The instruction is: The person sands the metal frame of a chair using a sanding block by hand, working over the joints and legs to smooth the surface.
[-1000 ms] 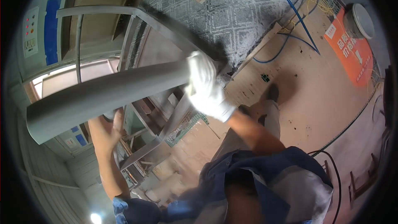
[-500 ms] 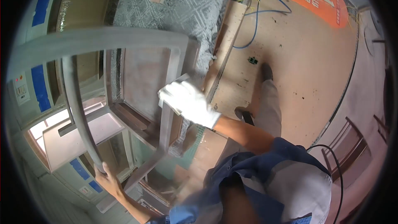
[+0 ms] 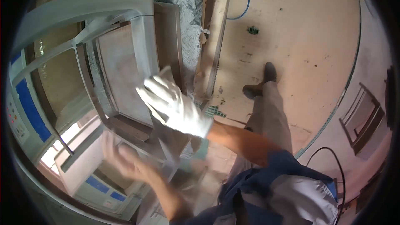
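A grey chair frame with a curved rail and several bars stands tilted on my left. My right hand, in a white glove, lies over one of its posts with the fingers close together. A thin greyish sheet sticks out past those fingers; its kind I cannot make out. My bare left hand is in front of the lower bars, smeared by motion. Its fingers and thumb look apart, and nothing shows in them.
A grey textured covering lies beyond the frame, beside a wooden board edge. A blue hose runs over the tan floor. Brown frames stand at the right. A black cable curves by my side.
My left hand has let go of the chair frame's curved bar and moved right. The frame has turned, and its bar now sits lower left. My gloved right hand has shifted slightly left.
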### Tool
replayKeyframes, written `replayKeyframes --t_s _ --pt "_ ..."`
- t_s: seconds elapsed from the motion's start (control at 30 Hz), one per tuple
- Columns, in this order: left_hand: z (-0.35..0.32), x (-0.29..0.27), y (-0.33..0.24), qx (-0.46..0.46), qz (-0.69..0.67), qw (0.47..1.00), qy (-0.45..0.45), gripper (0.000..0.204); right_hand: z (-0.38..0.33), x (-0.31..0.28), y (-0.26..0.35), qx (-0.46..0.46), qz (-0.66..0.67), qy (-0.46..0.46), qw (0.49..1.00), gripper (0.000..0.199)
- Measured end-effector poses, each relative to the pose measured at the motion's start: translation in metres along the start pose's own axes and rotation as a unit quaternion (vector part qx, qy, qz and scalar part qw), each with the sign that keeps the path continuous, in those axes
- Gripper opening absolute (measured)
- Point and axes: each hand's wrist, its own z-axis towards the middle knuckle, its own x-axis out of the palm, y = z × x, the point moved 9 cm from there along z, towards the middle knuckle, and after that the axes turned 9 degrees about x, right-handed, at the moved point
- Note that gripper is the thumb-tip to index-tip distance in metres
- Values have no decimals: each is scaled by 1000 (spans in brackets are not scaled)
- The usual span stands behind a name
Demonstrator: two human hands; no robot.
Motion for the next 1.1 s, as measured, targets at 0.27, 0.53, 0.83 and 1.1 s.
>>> replayKeyframes --t_s 0.27,0.53,0.83,1.1 --pt "-58 162 74 -336 -146 905 217 77 15 -8 -73 8 40 -233 972 47" --pt "-57 158 67 -293 -142 913 244 80 10 21 -80 43 28 -106 993 44" --pt "-82 143 97 -290 -53 922 252 72 2 -4 -76 55 97 -227 968 49" --pt "-67 146 88 -323 -120 920 185 80 -3 0 -83 79 120 -173 974 55"
